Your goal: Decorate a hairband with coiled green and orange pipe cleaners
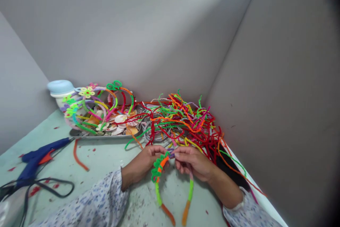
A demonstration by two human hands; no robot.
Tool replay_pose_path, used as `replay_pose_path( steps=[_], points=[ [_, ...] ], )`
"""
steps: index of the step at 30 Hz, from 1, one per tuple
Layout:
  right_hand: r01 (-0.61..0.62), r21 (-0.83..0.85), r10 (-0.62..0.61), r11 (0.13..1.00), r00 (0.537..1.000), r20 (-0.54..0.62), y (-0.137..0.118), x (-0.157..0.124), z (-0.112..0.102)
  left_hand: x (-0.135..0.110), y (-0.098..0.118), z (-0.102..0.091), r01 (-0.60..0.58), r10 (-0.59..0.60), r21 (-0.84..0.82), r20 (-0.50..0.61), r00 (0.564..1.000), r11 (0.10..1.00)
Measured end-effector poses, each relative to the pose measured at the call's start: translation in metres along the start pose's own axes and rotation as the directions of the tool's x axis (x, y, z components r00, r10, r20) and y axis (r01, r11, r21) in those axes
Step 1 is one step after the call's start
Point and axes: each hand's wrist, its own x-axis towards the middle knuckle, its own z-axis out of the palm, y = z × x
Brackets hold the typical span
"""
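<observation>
A headband wrapped in fuzzy pipe cleaners stands between my hands, its two orange-brown ends pointing toward me. Green loops of pipe cleaner run along its left side over an orange section. My left hand is closed on the band near the top of these loops. At the crown, the fingers of my right hand pinch a purple section. Whether that purple is wrapped tight or a loose end, I cannot tell. My right fingers partly cover the band's right side, which shows pink, lime green and orange-brown lower down.
A tangled heap of pipe cleaners lies beyond my hands against the wall. Finished-looking headbands rest on a metal tray of shells. A blue glue gun with its cord lies left, near a lidded container and a loose orange strip.
</observation>
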Motion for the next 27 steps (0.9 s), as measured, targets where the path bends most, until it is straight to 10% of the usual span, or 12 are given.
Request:
replay_pose_path(
  steps=[20, 27],
  points=[
    [-0.083, -0.237, 0.092, 0.968, 0.995, 0.031, 0.000, -0.002, 0.005, 0.002, 0.000, -0.004, -0.177, 0.171, -0.123, -0.061, 0.983, 0.976],
    [0.085, -0.689, -0.137, 0.720, 0.990, -0.020, -0.016, -0.013, 0.008, 0.005, 0.002, -0.011, -0.296, 0.260, -0.188, -0.195, 0.946, 0.937]
  ],
)
